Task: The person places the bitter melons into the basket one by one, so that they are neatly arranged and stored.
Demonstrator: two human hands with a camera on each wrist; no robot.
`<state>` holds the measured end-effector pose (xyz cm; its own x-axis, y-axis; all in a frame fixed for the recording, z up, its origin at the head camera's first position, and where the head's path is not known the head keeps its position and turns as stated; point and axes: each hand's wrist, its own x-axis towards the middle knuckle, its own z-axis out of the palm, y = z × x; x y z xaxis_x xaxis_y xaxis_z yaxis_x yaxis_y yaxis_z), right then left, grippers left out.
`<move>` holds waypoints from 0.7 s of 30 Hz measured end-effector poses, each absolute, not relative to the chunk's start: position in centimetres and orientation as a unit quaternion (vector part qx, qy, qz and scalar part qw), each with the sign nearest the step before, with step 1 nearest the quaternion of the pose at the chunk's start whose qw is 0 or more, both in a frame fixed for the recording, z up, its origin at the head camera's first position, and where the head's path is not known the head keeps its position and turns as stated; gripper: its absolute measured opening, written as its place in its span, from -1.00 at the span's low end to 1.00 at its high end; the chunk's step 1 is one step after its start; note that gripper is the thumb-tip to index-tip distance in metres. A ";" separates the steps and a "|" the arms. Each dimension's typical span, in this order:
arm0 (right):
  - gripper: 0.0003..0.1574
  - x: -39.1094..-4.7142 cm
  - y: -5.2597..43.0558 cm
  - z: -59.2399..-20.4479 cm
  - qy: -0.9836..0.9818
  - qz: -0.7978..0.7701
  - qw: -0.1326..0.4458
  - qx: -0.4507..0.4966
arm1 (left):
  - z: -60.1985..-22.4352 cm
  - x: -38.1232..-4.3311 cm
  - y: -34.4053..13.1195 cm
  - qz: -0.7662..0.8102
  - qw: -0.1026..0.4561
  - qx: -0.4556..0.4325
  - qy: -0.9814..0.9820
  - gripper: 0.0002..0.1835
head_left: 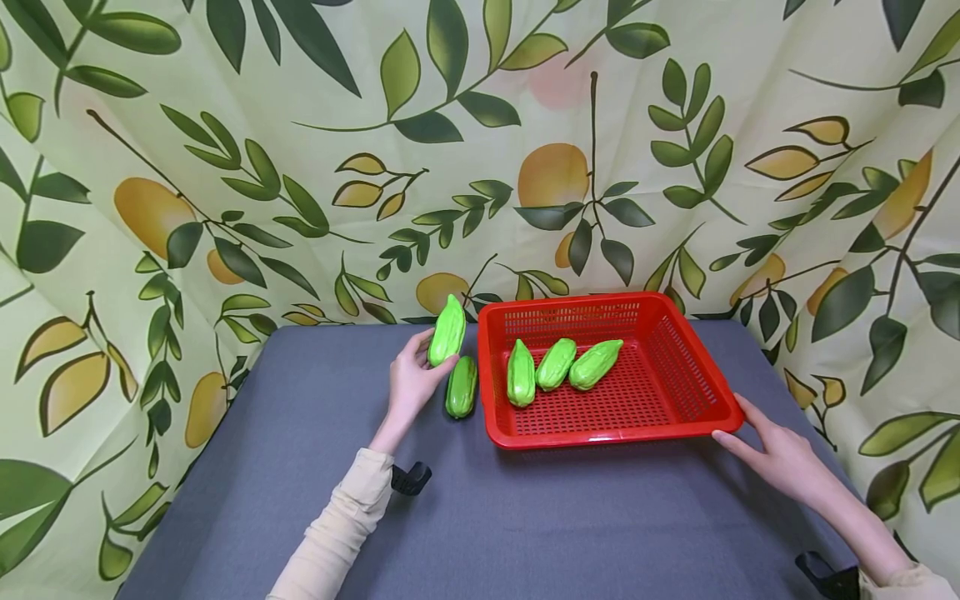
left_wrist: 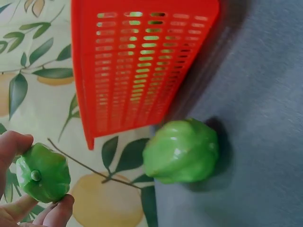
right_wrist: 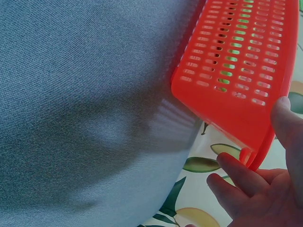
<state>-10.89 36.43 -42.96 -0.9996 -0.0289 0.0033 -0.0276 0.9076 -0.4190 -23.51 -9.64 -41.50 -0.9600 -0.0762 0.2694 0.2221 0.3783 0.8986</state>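
Observation:
My left hand (head_left: pixel 414 375) pinches a light green, ridged bitter melon (head_left: pixel 447 331) between thumb and fingers, above the table left of the red basket (head_left: pixel 600 437). In the left wrist view its stem end faces the camera, with fingertips on either side. Another, darker green bitter melon (head_left: pixel 461 387) lies on the table just below the held one, beside the basket's left wall. Inside the basket, toward its left half, lie three more: one bitter melon (head_left: pixel 521 375), a middle one (head_left: pixel 557 364) and a slanted one (head_left: pixel 596 365). My right hand (head_left: pixel 780 458) grips the basket's near right corner, thumb on the rim.
A grey-blue cloth (head_left: pixel 300 433) covers the table. Behind and at both sides hangs a leaf-and-fruit patterned curtain (head_left: pixel 465 167), close to the basket's far side. Black straps show at the left wrist (head_left: pixel 411 479) and right wrist (head_left: pixel 827 577).

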 end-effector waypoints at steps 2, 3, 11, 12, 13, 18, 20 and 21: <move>0.03 -10.9 36.4 -43.0 0.977 -0.214 0.000 -0.015 | -41.1 -23.6 -9.2 -0.559 0.133 -0.053 -0.817 -0.37; 0.03 -10.9 36.4 -43.0 0.977 -0.214 0.000 -0.014 | -40.9 -23.7 -9.0 -0.560 0.133 -0.055 -0.816 -0.37; 0.03 -10.9 36.4 -43.0 0.977 -0.215 -0.003 -0.012 | -40.1 -24.1 -7.1 -0.565 0.127 -0.069 -0.812 -0.39; 0.03 -10.9 36.4 -43.1 0.976 -0.216 -0.004 -0.012 | -39.9 -24.1 -6.9 -0.569 0.125 -0.070 -0.810 -0.39; 0.02 -10.9 36.4 -43.1 0.976 -0.215 -0.004 -0.012 | -39.8 -24.1 -6.7 -0.569 0.125 -0.071 -0.810 -0.38; 0.02 -10.9 36.4 -43.0 0.976 -0.215 -0.010 -0.016 | -39.4 -24.2 -5.8 -0.571 0.120 -0.082 -0.808 -0.38; 0.02 -10.9 36.4 -43.0 0.977 -0.214 -0.013 -0.017 | -39.3 -24.2 -5.6 -0.574 0.118 -0.089 -0.805 -0.38; 0.02 -10.9 36.3 -43.0 0.977 -0.214 -0.013 -0.018 | -39.2 -24.2 -5.4 -0.578 0.117 -0.093 -0.802 -0.38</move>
<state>-10.86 36.35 -43.04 -0.9990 -0.0295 0.0337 -0.0408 0.9079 -0.4172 -24.25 -5.43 -39.22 -0.9555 0.0148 0.2947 0.2842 0.3152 0.9055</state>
